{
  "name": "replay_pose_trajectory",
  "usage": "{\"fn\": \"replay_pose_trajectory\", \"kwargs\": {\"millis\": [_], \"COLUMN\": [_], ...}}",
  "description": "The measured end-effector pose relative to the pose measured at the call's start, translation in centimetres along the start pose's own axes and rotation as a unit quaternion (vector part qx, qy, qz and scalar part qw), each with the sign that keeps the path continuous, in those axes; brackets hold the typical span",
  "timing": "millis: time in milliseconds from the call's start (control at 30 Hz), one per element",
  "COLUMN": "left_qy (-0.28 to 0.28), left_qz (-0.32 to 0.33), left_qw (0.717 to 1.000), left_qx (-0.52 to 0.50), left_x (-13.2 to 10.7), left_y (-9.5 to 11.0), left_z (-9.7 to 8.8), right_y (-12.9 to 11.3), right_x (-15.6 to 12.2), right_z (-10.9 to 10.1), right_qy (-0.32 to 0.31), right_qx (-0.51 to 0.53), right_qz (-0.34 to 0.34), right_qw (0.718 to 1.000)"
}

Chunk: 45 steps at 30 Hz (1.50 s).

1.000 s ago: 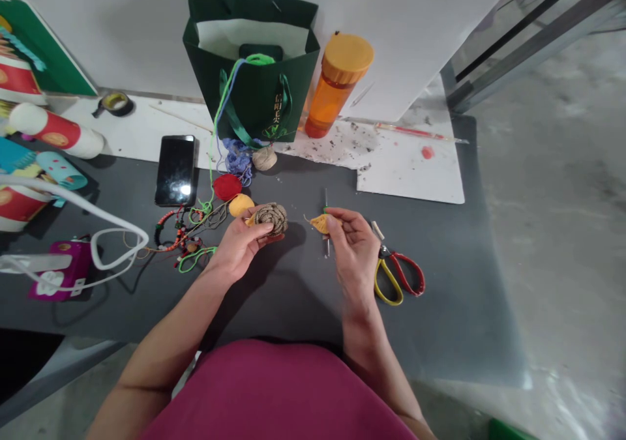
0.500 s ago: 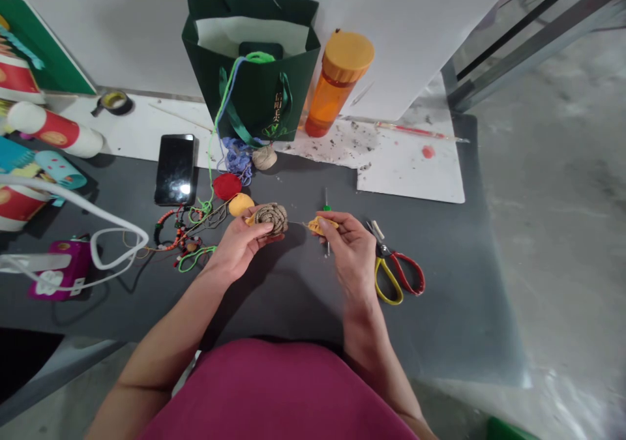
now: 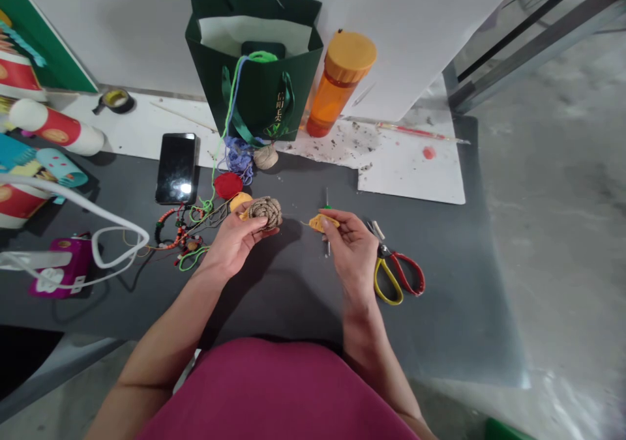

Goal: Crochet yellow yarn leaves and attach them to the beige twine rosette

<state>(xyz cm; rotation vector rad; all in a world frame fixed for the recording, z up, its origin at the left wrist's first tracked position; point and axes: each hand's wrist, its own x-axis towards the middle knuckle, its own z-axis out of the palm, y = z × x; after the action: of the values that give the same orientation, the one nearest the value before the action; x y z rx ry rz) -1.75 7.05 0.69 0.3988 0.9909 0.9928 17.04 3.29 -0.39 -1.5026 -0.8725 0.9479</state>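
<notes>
My left hand (image 3: 239, 234) is closed on a brown crocheted rosette (image 3: 265, 214), thumb across its front, with a bit of yellow showing at its left edge. Between thumb and fingers of my right hand (image 3: 353, 244) is a small yellow crocheted piece (image 3: 320, 223). A thin strand stretches from it toward the rosette. Behind that hand lies a thin tool with a green part (image 3: 327, 199), mostly covered. Scissors (image 3: 394, 267) with one yellow and one red handle rest just right of the right hand. A yellow ball (image 3: 239, 201) sits behind the left hand, beside a red ball (image 3: 228, 185).
At the back stand a dark green paper bag (image 3: 254, 88) and an orange bottle (image 3: 340, 81). A phone (image 3: 176, 168), beaded bracelets (image 3: 169, 231) and a purple box (image 3: 63, 267) with a white cable lie leftward. A paintbrush (image 3: 420, 132) lies on white board at the back right.
My left hand has moved slightly left and up with the rosette, widening the gap to the yellow piece. The right hand stays almost in place, still holding that piece.
</notes>
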Motion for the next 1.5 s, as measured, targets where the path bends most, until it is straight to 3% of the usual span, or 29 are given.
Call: {"fn": "replay_pose_trajectory", "kwargs": {"millis": [233, 433, 633, 800, 1233, 1500], "left_qy": [-0.013, -0.038, -0.065, -0.05, -0.013, -0.003], "left_qz": [-0.041, -0.066, -0.099, -0.088, -0.049, -0.037], "left_qw": [0.999, 0.996, 0.992, 0.994, 0.998, 0.998], "left_qx": [-0.025, -0.039, -0.035, -0.038, -0.043, -0.043], "left_x": [0.0, -0.3, -0.5, -0.1, -0.1, -0.1], "left_y": [0.1, -0.3, -2.1, -2.7, -2.2, -1.9], "left_z": [0.0, 0.5, 0.9, 0.7, 0.8, 0.9], "right_y": [0.2, 0.4, 0.7, 0.4, 0.2, 0.4], "right_x": [0.3, 0.0, -1.0, -1.3, -0.6, -0.6], "right_z": [-0.2, 0.3, 1.4, 1.7, 1.7, 1.6], "right_qy": [-0.031, 0.027, -0.022, -0.028, -0.072, -0.035], "right_qx": [0.099, -0.002, -0.023, -0.021, 0.121, 0.127], "right_qz": [0.029, -0.02, -0.022, -0.006, 0.075, 0.063], "right_qw": [0.994, 0.999, 0.999, 0.999, 0.987, 0.989]}}
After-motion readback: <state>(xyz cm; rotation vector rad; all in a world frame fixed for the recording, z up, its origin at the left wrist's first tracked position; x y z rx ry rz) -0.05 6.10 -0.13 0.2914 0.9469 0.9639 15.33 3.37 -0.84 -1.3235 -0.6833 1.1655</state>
